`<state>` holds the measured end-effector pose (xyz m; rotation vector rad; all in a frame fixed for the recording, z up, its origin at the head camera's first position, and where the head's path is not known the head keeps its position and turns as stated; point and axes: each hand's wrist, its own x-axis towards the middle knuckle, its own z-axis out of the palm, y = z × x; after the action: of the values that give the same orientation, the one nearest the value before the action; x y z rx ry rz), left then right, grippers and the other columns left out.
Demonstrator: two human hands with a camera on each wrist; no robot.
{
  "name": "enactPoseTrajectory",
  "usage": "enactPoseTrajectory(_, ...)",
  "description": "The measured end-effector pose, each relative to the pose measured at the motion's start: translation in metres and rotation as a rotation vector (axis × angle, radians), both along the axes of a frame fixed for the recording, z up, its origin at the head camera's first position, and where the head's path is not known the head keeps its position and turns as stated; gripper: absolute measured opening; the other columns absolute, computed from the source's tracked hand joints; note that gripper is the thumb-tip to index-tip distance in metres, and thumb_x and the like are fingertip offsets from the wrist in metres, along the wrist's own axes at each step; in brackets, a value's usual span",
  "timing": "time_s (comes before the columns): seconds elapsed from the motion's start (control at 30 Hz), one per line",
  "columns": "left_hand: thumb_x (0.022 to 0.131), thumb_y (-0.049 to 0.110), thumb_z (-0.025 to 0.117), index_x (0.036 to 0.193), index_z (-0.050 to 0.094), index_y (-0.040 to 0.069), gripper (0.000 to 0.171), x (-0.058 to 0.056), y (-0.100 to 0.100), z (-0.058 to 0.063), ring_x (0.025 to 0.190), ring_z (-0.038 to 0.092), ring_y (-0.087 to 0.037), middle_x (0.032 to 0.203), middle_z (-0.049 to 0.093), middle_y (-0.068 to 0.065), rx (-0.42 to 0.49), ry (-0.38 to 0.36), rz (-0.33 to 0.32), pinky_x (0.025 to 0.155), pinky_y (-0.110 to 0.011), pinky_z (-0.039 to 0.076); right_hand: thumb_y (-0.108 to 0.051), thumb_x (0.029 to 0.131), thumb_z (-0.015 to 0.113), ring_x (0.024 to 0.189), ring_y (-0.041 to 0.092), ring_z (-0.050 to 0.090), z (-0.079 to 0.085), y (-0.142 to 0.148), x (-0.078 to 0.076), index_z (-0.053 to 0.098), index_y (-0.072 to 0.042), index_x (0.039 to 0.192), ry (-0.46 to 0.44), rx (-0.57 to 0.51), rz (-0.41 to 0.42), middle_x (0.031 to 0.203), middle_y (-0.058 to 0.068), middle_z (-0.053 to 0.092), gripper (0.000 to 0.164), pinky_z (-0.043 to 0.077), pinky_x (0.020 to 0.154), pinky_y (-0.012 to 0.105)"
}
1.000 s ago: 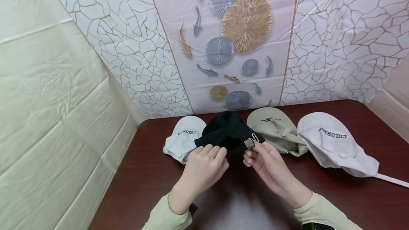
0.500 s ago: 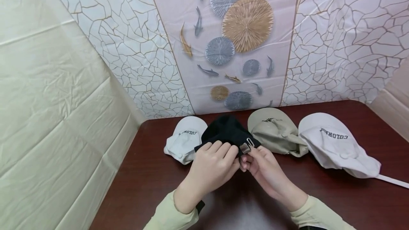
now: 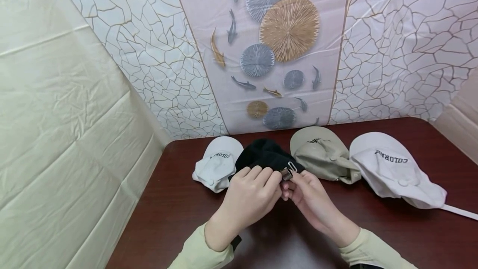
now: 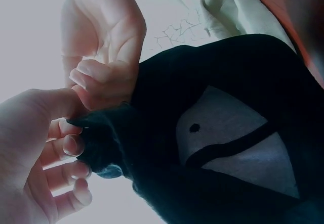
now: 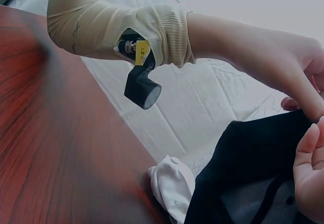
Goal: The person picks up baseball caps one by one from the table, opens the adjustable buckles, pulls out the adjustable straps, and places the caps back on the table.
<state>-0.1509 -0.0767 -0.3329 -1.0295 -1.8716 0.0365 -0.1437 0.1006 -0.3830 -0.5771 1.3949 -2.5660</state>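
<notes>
Gripping one black cap (image 3: 263,155) at its near edge, a left hand (image 3: 251,196) and a right hand (image 3: 315,200) meet over a dark red-brown table (image 3: 168,202). Four caps are in view altogether: the black cap, one beige cap (image 3: 321,152) and two white ones. The left white cap (image 3: 218,161) lies just beside the black cap; the right white cap (image 3: 397,169) lies beyond the beige cap, with one white strap (image 3: 459,211) trailing to the right. Dark lettering shows on both white caps and, partly folded away, on the beige cap.

One metal buckle (image 3: 286,174) sits at the black cap's edge, with one pale loop (image 3: 292,166) just above it. The left hand's fingers are curled, pinching the edge beside the buckle; the right hand grasps the cap at the buckle, thumb on top.

Compared with a second ago, the gap between the hands has nearly closed: the left hand has shifted right until its forefinger reaches the buckle, covering more of the cap. The buckle sits slightly lower and further left, and the black cap has sunk a little. The other three caps have stayed put.
</notes>
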Motion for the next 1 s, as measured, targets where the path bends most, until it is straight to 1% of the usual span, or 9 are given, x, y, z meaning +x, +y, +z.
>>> enactPoseTrajectory(0.17, 0.091, 0.011, 0.052, 0.078, 0.058, 0.012, 0.014, -0.002, -0.002, -0.003, 0.055, 0.043, -0.012, 0.065, 0.045, 0.004, -0.006, 0.014, 0.006, 0.051, -0.023, 0.029, -0.015, 0.109, 0.042, 0.070, 0.009, 0.054, 0.002, 0.000, -0.001, 0.061, -0.006, 0.106, -0.003, -0.002, -0.008, 0.081, -0.001, 0.058, 0.021, 0.047, 0.067, 0.022)
enactPoseTrajectory(0.3, 0.090, 0.010, 0.050, 0.079, 0.056, 0.011, 0.013, -0.002, -0.007, -0.007, 0.054, 0.041, -0.012, 0.064, 0.042, 0.004, -0.018, -0.002, 0.020, 0.051, -0.023, 0.027, -0.016, 0.109, 0.043, 0.068, 0.009, 0.053, 0.003, 0.000, -0.001, 0.062, -0.008, 0.103, -0.016, -0.007, -0.007, 0.079, -0.002, 0.058, 0.021, 0.046, 0.066, 0.022)
enactPoseTrajectory(0.37, 0.089, 0.009, 0.049, 0.079, 0.055, 0.011, 0.013, -0.002, -0.009, -0.009, 0.053, 0.040, -0.012, 0.064, 0.041, 0.004, -0.027, -0.011, 0.032, 0.050, -0.023, 0.025, -0.015, 0.110, 0.042, 0.068, 0.009, 0.053, 0.004, 0.000, -0.002, 0.063, -0.009, 0.102, -0.007, -0.026, 0.009, 0.078, -0.002, 0.058, 0.023, 0.045, 0.067, 0.023)
enactPoseTrajectory(0.5, 0.088, 0.008, 0.048, 0.076, 0.051, 0.012, 0.013, -0.004, -0.013, -0.014, 0.052, 0.039, -0.012, 0.062, 0.038, 0.004, -0.041, -0.040, 0.062, 0.050, -0.023, 0.023, -0.012, 0.110, 0.037, 0.067, 0.010, 0.052, 0.005, 0.004, -0.005, 0.062, -0.010, 0.098, 0.030, -0.097, 0.041, 0.079, -0.002, 0.055, 0.028, 0.042, 0.068, 0.024)
enactPoseTrajectory(0.6, 0.087, 0.009, 0.048, 0.075, 0.050, 0.012, 0.012, -0.006, -0.017, -0.018, 0.052, 0.041, -0.013, 0.062, 0.038, 0.003, -0.040, -0.056, 0.078, 0.050, -0.024, 0.022, -0.008, 0.109, 0.035, 0.068, 0.010, 0.052, 0.006, 0.006, -0.007, 0.060, -0.010, 0.095, 0.043, -0.136, 0.044, 0.079, -0.001, 0.053, 0.029, 0.041, 0.068, 0.024)
enactPoseTrajectory(0.67, 0.087, 0.009, 0.048, 0.076, 0.050, 0.012, 0.012, -0.007, -0.018, -0.020, 0.052, 0.042, -0.014, 0.062, 0.039, 0.003, -0.037, -0.057, 0.083, 0.049, -0.024, 0.023, -0.007, 0.109, 0.035, 0.068, 0.010, 0.052, 0.007, 0.007, -0.008, 0.059, -0.010, 0.094, 0.044, -0.141, 0.041, 0.079, -0.001, 0.053, 0.028, 0.041, 0.068, 0.024)
enactPoseTrajectory(0.83, 0.087, 0.010, 0.049, 0.077, 0.051, 0.012, 0.010, -0.008, -0.020, -0.022, 0.052, 0.041, -0.014, 0.063, 0.040, 0.003, -0.033, -0.060, 0.083, 0.049, -0.024, 0.023, -0.008, 0.109, 0.034, 0.068, 0.011, 0.052, 0.006, 0.009, -0.009, 0.059, -0.010, 0.095, 0.044, -0.142, 0.055, 0.079, -0.001, 0.053, 0.028, 0.041, 0.068, 0.025)
enactPoseTrajectory(1.0, 0.088, 0.011, 0.049, 0.078, 0.054, 0.013, 0.011, -0.003, -0.022, -0.023, 0.053, 0.040, -0.014, 0.063, 0.041, 0.004, -0.039, -0.069, 0.062, 0.049, -0.023, 0.020, -0.010, 0.110, 0.033, 0.069, 0.012, 0.050, 0.000, 0.014, -0.007, 0.061, -0.010, 0.097, 0.050, -0.119, 0.082, 0.080, 0.000, 0.054, 0.031, 0.041, 0.068, 0.026)
